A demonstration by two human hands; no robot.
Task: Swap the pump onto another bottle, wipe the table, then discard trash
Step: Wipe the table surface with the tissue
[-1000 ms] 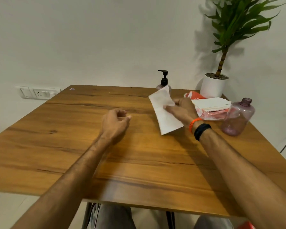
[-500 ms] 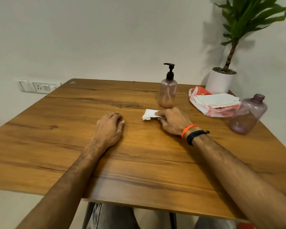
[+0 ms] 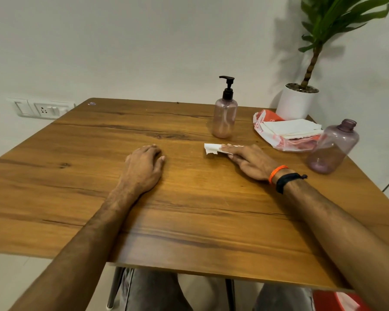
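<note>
My right hand [image 3: 250, 161] lies flat on the wooden table [image 3: 189, 221], pressing a folded white tissue [image 3: 211, 149] whose end sticks out past my fingertips. My left hand [image 3: 144, 169] rests palm down on the table to the left, holding nothing, fingers loosely curled. A pink bottle with a black pump [image 3: 225, 115] stands upright just beyond the tissue. A second pink bottle [image 3: 332, 149], with no cap, stands at the right edge beside my right wrist.
A red and clear plastic pack of white tissues [image 3: 285, 133] lies at the back right. A potted plant in a white pot [image 3: 298, 104] stands behind it in the corner. Something red [image 3: 337, 301] shows under the table's front right corner. A wall socket [image 3: 43, 110] is left.
The tissue, held up unfolded a second ago, is now down on the table under my right hand, which has flattened and slid slightly. My left hand lowered onto the table.
</note>
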